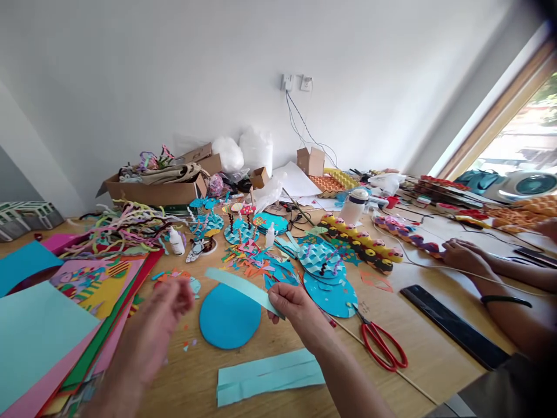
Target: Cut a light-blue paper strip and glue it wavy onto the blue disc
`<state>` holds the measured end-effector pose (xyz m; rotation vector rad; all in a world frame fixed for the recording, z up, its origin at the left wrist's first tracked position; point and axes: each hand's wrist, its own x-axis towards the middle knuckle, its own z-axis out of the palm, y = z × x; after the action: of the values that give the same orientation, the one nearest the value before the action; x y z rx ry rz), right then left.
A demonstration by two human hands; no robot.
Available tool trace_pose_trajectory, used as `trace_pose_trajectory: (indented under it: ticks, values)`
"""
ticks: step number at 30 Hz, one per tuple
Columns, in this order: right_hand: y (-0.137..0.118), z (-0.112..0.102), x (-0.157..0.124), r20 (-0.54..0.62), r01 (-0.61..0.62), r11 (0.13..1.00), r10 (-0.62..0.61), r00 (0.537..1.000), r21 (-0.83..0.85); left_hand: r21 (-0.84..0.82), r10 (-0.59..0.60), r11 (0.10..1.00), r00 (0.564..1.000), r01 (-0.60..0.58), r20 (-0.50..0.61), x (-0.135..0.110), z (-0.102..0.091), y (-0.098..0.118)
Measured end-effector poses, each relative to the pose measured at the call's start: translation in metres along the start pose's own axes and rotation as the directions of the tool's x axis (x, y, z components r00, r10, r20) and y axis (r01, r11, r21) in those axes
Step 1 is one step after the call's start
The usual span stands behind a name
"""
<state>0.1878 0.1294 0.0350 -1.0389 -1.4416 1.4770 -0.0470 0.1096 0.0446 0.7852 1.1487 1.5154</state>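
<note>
Between the thumb and fingers of my right hand (293, 305) is one end of a light aqua paper strip (237, 284). The strip reaches out to the left, over a round blue card disc (229, 319) lying on the table. My left hand (159, 322), smeared by motion, hangs to the left of the disc, apart from the strip; its fingers are too blurred to read. Below the disc lie more aqua paper strips (270, 376), side by side. Red-handled scissors (383, 345) rest to the right of my right forearm.
Coloured paper sheets (43, 342) are stacked at left, near a pipe-cleaner heap (130, 229). Glue bottles (176, 241), paper scraps (256, 258) and blue wave-strip crafts (322, 261) cover the middle. At right, another person's hands (467, 258) rest near a black flat object (450, 325).
</note>
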Motion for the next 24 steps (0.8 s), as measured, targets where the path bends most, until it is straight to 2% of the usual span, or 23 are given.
trace_pose_trajectory:
  ticks: [1, 2, 3, 5, 6, 9, 12, 14, 17, 19, 21, 23, 24]
  values:
    - [0.000, 0.003, 0.000, 0.000, 0.002, 1.000, -0.002, 1.000, 0.011, 0.054, -0.133, 0.990, 0.982, 0.127, 0.135, -0.007, 0.006, -0.009]
    - [-0.001, 0.006, 0.000, 0.002, 0.005, 1.000, -0.005, 1.000, 0.010, 0.098, -0.212, 0.976, 0.945, 0.193, 0.250, -0.014, 0.013, -0.016]
    - [-0.001, 0.009, 0.000, 0.006, 0.008, 1.000, -0.008, 1.000, 0.000, 0.121, -0.256, 0.966, 0.903, 0.228, 0.345, -0.020, 0.021, -0.022]
    - [-0.001, 0.016, 0.000, 0.022, 0.020, 0.998, -0.019, 1.000, -0.053, 0.131, -0.248, 0.969, 0.839, 0.211, 0.484, -0.027, 0.036, -0.029]
    - [0.000, 0.019, -0.001, 0.031, 0.028, 0.995, -0.025, 0.999, -0.095, 0.112, -0.215, 0.977, 0.856, 0.183, 0.470, -0.028, 0.042, -0.031]
    - [0.000, 0.028, -0.006, 0.031, 0.067, 0.961, -0.061, 0.998, -0.267, 0.095, -0.142, 0.988, 0.947, 0.119, 0.289, -0.025, 0.052, -0.036]
    - [-0.001, 0.030, -0.012, -0.002, 0.118, 0.889, -0.133, 0.991, -0.442, 0.123, -0.086, 0.991, 0.972, 0.060, 0.220, -0.018, 0.052, -0.039]
    - [0.000, 0.028, -0.014, -0.002, 0.127, 0.869, -0.146, 0.989, -0.478, 0.125, -0.045, 0.992, 0.979, 0.020, 0.198, -0.015, 0.047, -0.038]
    - [0.006, 0.019, -0.014, -0.012, 0.093, 0.941, -0.102, 0.995, -0.326, 0.080, 0.006, 0.997, 0.987, -0.019, 0.158, -0.012, 0.038, -0.031]
    - [0.013, 0.013, -0.011, -0.059, 0.046, 0.992, -0.054, 0.997, -0.121, 0.037, 0.019, 0.999, 0.989, -0.024, 0.145, -0.012, 0.035, -0.028]
    - [0.019, 0.010, -0.008, -0.104, -0.023, 0.996, 0.032, 0.994, 0.086, 0.014, 0.021, 1.000, 0.989, -0.023, 0.150, -0.013, 0.034, -0.027]
    - [0.023, 0.012, -0.005, -0.050, -0.126, 0.962, 0.142, 0.989, 0.244, 0.020, 0.036, 0.999, 0.981, -0.041, 0.192, -0.015, 0.036, -0.029]
    - [0.025, 0.014, -0.003, 0.025, -0.186, 0.937, 0.187, 0.982, 0.294, 0.031, 0.052, 0.998, 0.972, -0.060, 0.231, -0.016, 0.038, -0.029]
